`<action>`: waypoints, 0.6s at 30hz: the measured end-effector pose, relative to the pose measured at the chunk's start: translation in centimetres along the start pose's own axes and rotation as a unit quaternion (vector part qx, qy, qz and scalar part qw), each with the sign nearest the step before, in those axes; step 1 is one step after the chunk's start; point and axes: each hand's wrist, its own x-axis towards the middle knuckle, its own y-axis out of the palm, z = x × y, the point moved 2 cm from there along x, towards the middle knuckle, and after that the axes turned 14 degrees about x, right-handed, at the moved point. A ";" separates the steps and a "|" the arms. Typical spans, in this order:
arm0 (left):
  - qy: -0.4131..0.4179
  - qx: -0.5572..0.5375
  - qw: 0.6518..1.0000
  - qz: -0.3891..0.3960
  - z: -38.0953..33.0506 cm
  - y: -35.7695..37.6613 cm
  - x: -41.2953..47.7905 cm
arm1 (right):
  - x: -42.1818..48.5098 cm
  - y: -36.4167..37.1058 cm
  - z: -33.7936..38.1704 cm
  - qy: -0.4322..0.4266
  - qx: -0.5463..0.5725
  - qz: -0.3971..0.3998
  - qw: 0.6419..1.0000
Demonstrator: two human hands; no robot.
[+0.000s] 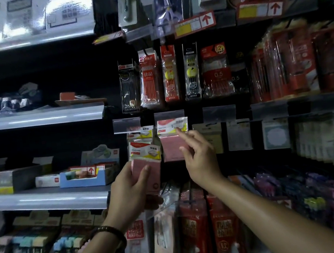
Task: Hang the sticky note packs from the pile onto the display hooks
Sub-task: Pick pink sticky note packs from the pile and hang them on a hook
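- Forearms reach up from the bottom edge, and a dark beaded bracelet (111, 233) circles the left wrist.
- The left hand (131, 187) grips a pink sticky note pack (145, 159) by its lower half. The thumb lies across the front and the fingers curl behind, so the pack stands upright in front of the display.
- Just behind its top, a second pack (147, 131) with a yellow and white header hangs below a clear label holder (127, 125).
- The right hand (198, 158) is relaxed and holds nothing. Its index finger is stretched upward and the tip touches the lower right corner of the header on a hanging pink pack (171, 146). The thumb stands apart and the other fingers are loosely curled.
- That hanging pink pack is one place to the right of the second pack; its hook is hidden.
- Pen packs (170, 74) hang in the row above.
- A blue box (85, 181) sits on the grey shelf (46, 199) to the left.
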 end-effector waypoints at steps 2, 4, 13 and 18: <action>-0.004 -0.014 1.000 0.007 -0.2 0.0 0.0 | 0.4 0.2 -0.2 0.006 0.003 0.000 1.000; -0.004 -0.014 1.000 0.006 -0.2 -0.1 0.0 | 0.8 0.3 -0.5 0.020 0.004 -0.002 1.000; -0.002 -0.006 1.000 0.020 -0.5 -0.2 0.2 | 1.3 0.6 -1.1 0.065 0.009 0.002 0.998; -0.019 -0.028 0.999 0.036 -0.3 0.2 -0.2 | 2.0 1.2 -1.9 0.157 -0.045 0.053 0.985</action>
